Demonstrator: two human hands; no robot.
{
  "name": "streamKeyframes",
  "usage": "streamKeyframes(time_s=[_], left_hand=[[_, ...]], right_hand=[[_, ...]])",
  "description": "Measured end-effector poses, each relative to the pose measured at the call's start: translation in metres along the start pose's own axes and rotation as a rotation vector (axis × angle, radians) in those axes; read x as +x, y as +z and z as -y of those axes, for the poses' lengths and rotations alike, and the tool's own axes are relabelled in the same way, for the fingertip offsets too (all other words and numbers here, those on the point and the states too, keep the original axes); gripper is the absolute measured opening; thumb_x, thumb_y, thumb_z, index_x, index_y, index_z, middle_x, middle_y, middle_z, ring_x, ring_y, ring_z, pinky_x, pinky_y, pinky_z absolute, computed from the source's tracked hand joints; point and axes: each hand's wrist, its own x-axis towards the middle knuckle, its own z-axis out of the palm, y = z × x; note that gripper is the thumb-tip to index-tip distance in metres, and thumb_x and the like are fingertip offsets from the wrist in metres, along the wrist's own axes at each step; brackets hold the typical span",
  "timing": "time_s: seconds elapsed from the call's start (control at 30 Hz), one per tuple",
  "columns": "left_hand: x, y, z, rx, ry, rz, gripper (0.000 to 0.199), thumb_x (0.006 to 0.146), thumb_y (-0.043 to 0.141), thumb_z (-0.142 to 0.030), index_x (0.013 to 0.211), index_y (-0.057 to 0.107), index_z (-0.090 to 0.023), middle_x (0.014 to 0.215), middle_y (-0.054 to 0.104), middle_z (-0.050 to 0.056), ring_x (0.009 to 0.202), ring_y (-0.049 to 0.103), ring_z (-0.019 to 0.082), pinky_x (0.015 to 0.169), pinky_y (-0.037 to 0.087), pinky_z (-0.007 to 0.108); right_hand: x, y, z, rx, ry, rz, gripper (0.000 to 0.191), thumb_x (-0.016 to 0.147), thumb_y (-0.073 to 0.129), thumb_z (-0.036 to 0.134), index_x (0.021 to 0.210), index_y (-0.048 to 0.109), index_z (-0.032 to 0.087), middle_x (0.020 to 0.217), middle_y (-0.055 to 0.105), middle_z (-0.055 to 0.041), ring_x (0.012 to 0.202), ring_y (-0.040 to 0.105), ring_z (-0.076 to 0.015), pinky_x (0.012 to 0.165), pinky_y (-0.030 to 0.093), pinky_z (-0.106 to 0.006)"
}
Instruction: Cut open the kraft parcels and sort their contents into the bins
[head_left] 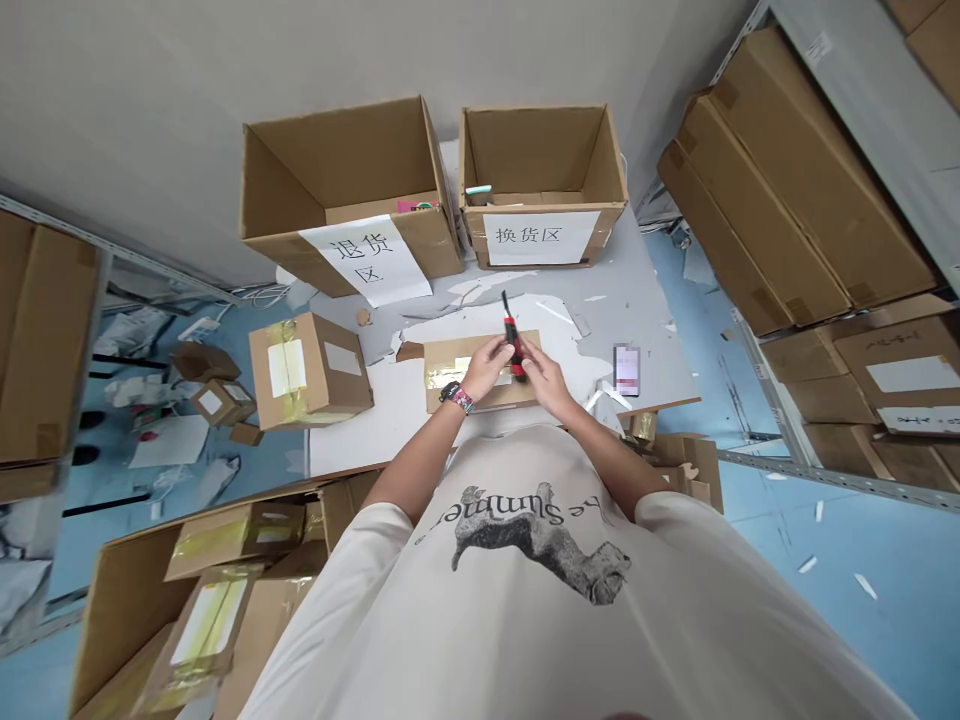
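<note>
Soft white shirt (495, 630) fills the bottom of my head view, loosely creased and printed with a grey animal. Beyond it, I have the left hand (481, 372) pinching the red-and-black cutter (514, 346) by its body, while the right hand (546, 382) curls its fingers around the lower handle. The cutter sits above the parcel (450, 357) on the table (637, 290), its dark tip pointing away from me. My worry is the left fingertips: so near the tip, a slip on the slim handle could nick them, and a deep stroke could score whatever the parcel holds. Its board is flat brown card under glossy yellowish tape; the tabletop is covered in torn white sheeting with ragged edges.
</note>
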Motion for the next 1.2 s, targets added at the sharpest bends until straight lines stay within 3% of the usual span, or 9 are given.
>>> streamKeyframes(time_s=[0.07,0.17,0.3,0.5,0.63,0.9,1.0,1.1,1.2], left_hand=[[-0.006,-0.004,-0.001,-0.191,-0.154,-0.122,0.052,0.094,0.092,-0.062,0.121,0.077,-0.02,0.112,0.086,0.011,0.095,0.084,0.025,0.085,0.071,0.037],[-0.016,-0.028,-0.005,-0.342,-0.28,-0.383,0.041,0.095,0.09,-0.05,0.113,0.068,-0.021,0.097,0.079,0.004,0.066,0.071,0.013,0.057,0.059,0.024],[-0.034,-0.08,-0.006,-0.331,-0.26,-0.608,0.034,0.099,0.083,-0.046,0.113,0.064,-0.022,0.092,0.076,0.001,0.058,0.066,0.01,0.05,0.052,0.021],[-0.07,-0.13,0.014,-0.219,-0.276,-0.653,0.036,0.1,0.082,-0.05,0.119,0.069,-0.022,0.104,0.082,0.006,0.062,0.068,0.01,0.05,0.05,0.019],[-0.085,-0.129,0.033,-0.181,-0.29,-0.611,0.036,0.101,0.08,-0.05,0.123,0.074,-0.022,0.124,0.085,0.012,0.075,0.072,0.013,0.05,0.05,0.019],[-0.092,-0.109,0.054,-0.261,-0.229,-0.597,0.04,0.102,0.078,-0.059,0.122,0.075,-0.024,0.131,0.085,0.013,0.091,0.074,0.018,0.055,0.052,0.02],[-0.095,-0.103,0.057,-0.27,-0.224,-0.56,0.044,0.099,0.081,-0.062,0.121,0.075,-0.024,0.134,0.085,0.015,0.096,0.076,0.02,0.058,0.056,0.023],[-0.097,-0.1,0.059,-0.286,-0.206,-0.525,0.048,0.096,0.084,-0.064,0.12,0.074,-0.024,0.138,0.084,0.016,0.098,0.076,0.021,0.062,0.059,0.025],[-0.098,-0.104,0.061,-0.318,-0.202,-0.499,0.05,0.093,0.088,-0.064,0.119,0.074,-0.023,0.139,0.085,0.016,0.092,0.076,0.019,0.066,0.061,0.026]], right_hand=[[-0.002,0.009,0.012,-0.007,-0.016,0.058,0.058,0.122,0.049,0.054,0.169,0.072,0.032,0.145,0.085,-0.0084,0.138,0.077,-0.0293,0.127,0.059,-0.047],[-0.004,0.012,0.022,-0.25,-0.004,0.088,0.054,0.122,0.046,0.04,0.164,0.076,0.027,0.144,0.085,-0.0117,0.141,0.074,-0.0322,0.129,0.056,-0.05],[-0.002,0.023,0.031,-0.611,-0.038,0.279,0.054,0.117,0.054,0.03,0.166,0.072,0.018,0.161,0.075,-0.0181,0.155,0.061,-0.0367,0.136,0.049,-0.054],[-0.003,0.061,0.04,-0.871,-0.026,0.516,0.066,0.112,0.074,0.048,0.172,0.063,0.022,0.192,0.045,-0.0193,0.179,0.034,-0.0468,0.147,0.021,-0.075],[0.007,0.079,0.046,-0.91,0.022,0.591,0.083,0.102,0.088,0.063,0.17,0.06,0.024,0.193,0.039,-0.0209,0.181,0.025,-0.0524,0.143,0.022,-0.085],[0.027,0.111,0.057,-0.948,0.055,0.558,0.076,0.095,0.097,0.059,0.155,0.066,0.023,0.177,0.052,-0.024,0.173,0.038,-0.0529,0.133,0.04,-0.087],[0.018,0.109,0.052,-0.969,0.07,0.577,0.092,0.091,0.101,0.052,0.168,0.059,0.024,0.18,0.051,-0.0261,0.174,0.039,-0.0526,0.136,0.04,-0.082],[0.007,0.095,0.043,-0.973,0.062,0.666,0.117,0.088,0.104,0.05,0.185,0.043,0.025,0.194,0.035,-0.0265,0.183,0.027,-0.0529,0.145,0.028,-0.076],[0.002,0.08,0.038,-0.945,0.013,0.727,0.119,0.093,0.098,0.05,0.19,0.036,0.024,0.2,0.026,-0.0223,0.187,0.019,-0.0487,0.15,0.022,-0.069]])
